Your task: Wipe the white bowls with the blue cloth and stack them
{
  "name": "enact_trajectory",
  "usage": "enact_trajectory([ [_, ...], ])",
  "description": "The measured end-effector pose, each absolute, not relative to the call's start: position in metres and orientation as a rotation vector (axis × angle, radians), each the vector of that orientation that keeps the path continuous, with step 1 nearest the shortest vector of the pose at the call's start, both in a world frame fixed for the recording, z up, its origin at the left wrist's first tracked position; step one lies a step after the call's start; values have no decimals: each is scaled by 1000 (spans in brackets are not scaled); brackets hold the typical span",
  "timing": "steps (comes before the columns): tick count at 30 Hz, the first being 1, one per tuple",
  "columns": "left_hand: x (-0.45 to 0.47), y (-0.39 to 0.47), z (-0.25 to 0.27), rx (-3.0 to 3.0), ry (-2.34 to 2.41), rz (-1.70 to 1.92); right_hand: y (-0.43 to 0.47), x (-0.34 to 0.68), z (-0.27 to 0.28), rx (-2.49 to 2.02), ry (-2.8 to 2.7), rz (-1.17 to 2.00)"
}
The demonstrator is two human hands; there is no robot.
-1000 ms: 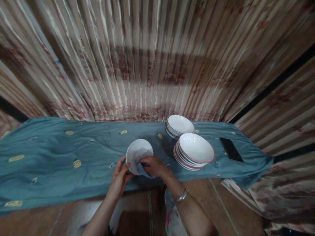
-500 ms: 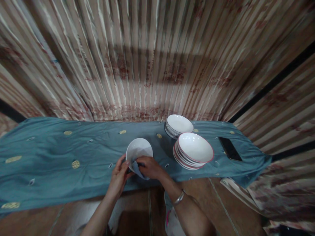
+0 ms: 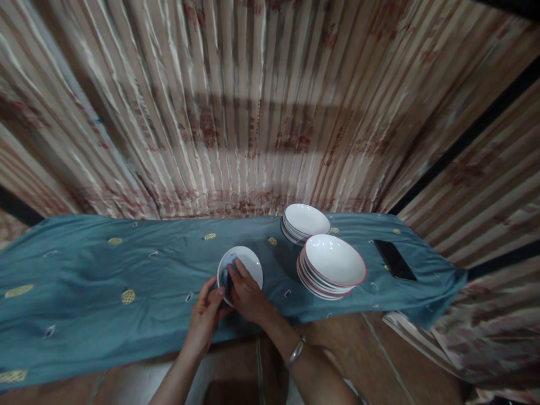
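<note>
A small white bowl (image 3: 252, 262) is held near the front edge of the table, tilted a little. My left hand (image 3: 206, 309) grips its left rim, thumb over the edge and fingers underneath. Inside the bowl, my right hand (image 3: 246, 289) presses a crumpled blue-grey cloth (image 3: 228, 271) against the inner surface. Part of the cloth is hidden under my right fingers. To the right stands a stack of red-rimmed white bowls (image 3: 335, 260). Just behind it is a stack of dark-rimmed white bowls (image 3: 306, 219).
A teal patterned tablecloth (image 3: 84, 281) covers the long table. Toward the right end lies a black phone (image 3: 394, 260). Striped curtains (image 3: 236, 140) hang behind the table and on the right, with dark poles (image 3: 455, 146) at the sides. Tiled floor shows below the front edge.
My right hand has moved the cloth up and left, deeper into the bowl. The left hand keeps its hold on the rim. The whole view has shifted slightly.
</note>
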State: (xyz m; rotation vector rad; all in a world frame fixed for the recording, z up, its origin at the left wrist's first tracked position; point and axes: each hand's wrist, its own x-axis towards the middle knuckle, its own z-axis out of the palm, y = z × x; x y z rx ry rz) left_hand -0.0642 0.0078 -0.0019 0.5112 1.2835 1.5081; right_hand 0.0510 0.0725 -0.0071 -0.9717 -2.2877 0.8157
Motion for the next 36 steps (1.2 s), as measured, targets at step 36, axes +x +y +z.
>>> enact_trajectory([
  [36, -62, 12, 2, 518, 1322, 1493, 67, 40, 3, -848, -1621, 1176],
])
